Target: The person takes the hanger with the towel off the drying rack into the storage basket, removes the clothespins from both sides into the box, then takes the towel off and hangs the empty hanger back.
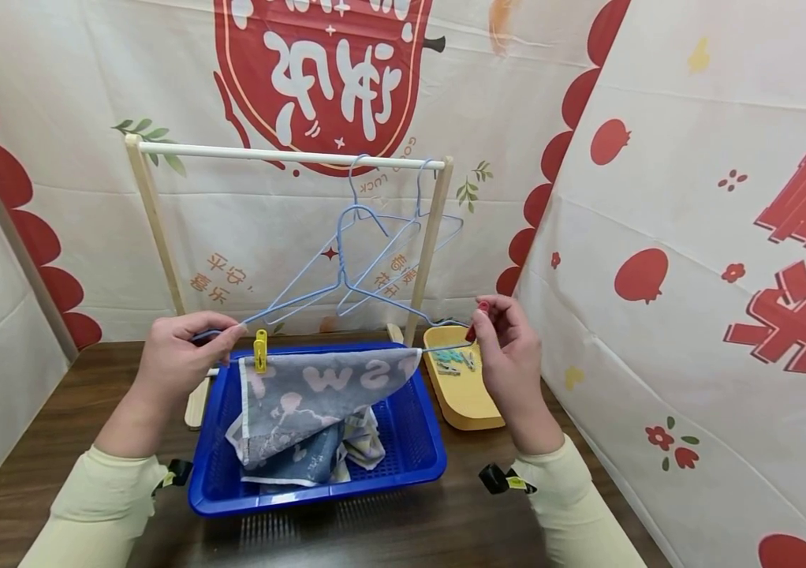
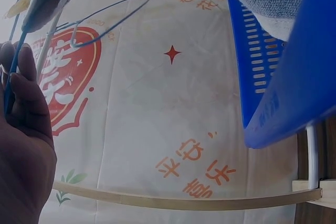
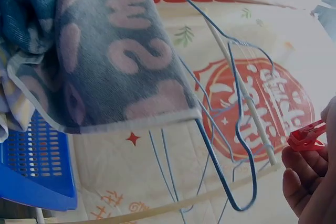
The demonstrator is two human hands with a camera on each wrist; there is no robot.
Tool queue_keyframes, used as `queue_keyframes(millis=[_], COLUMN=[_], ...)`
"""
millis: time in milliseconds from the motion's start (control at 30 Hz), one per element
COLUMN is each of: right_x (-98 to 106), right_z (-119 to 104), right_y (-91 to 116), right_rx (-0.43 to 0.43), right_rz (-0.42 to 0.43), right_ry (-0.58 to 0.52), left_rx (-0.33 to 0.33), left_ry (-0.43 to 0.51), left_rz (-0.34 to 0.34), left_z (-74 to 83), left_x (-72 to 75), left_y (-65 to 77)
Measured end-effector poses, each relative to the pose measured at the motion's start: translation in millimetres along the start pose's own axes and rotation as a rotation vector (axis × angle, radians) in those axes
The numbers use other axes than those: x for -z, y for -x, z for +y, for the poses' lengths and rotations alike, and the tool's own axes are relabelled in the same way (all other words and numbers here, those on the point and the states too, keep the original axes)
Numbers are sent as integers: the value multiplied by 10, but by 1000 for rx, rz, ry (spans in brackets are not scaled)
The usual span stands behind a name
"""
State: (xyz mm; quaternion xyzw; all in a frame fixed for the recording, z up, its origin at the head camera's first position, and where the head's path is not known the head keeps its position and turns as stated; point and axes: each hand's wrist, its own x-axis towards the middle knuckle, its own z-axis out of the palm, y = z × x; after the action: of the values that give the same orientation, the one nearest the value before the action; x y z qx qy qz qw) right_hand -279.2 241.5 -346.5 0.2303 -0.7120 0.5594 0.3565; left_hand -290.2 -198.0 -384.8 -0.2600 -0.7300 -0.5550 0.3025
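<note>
My left hand (image 1: 186,353) grips the left end of a blue wire hanger (image 1: 341,272). A grey-blue towel (image 1: 325,383) with pink letters hangs from its lower bar, and a yellow clothespin (image 1: 260,352) clips the towel near that hand. Between thumb and fingers my right hand (image 1: 512,347) pinches a red clothespin (image 3: 307,136), beside the hanger's right end. In the right wrist view that clothespin is apart from the wire. The towel's lower part hangs into a blue basket (image 1: 318,498) above other crumpled cloths (image 1: 363,442).
A rack with a white bar (image 1: 261,153) and wooden posts stands behind, two blue hangers (image 1: 419,189) hooked at its right. To the basket's right, a yellow tray (image 1: 470,410) holds several clothespins (image 1: 449,359). Printed cloth walls (image 1: 658,197) enclose the wooden table (image 1: 375,536).
</note>
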Motion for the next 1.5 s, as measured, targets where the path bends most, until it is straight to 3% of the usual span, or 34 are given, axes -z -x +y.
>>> queue_keyframes(millis=[300,567,700,967,1067,1333,1500], right_x=[176,280,324,395,395,340,314], right_z=[193,518,689,1133,1278,1567,1678], right_y=[-193,-254,-270,-366,-393,-421,-416], right_rx=[-175,-336,-412,-362,-332,-343,-378], right_rz=[183,119,-5,-507,-645,-801,-843], right_ry=[-206,-82,72,539,657,797,834], left_rx=[-37,-40,-41,-42,-37,-11,-19], left_ry=[-51,-36,-41,-37,-20,-21,-27], left_rz=[-23,-24,-22,-21,-16,-11,-15], left_z=[-29,-32,-21,-26,-39,-19,-11], left_x=[29,31,27,32,26,18,20], left_y=[-10,-6,-1,2,3,-1,-5])
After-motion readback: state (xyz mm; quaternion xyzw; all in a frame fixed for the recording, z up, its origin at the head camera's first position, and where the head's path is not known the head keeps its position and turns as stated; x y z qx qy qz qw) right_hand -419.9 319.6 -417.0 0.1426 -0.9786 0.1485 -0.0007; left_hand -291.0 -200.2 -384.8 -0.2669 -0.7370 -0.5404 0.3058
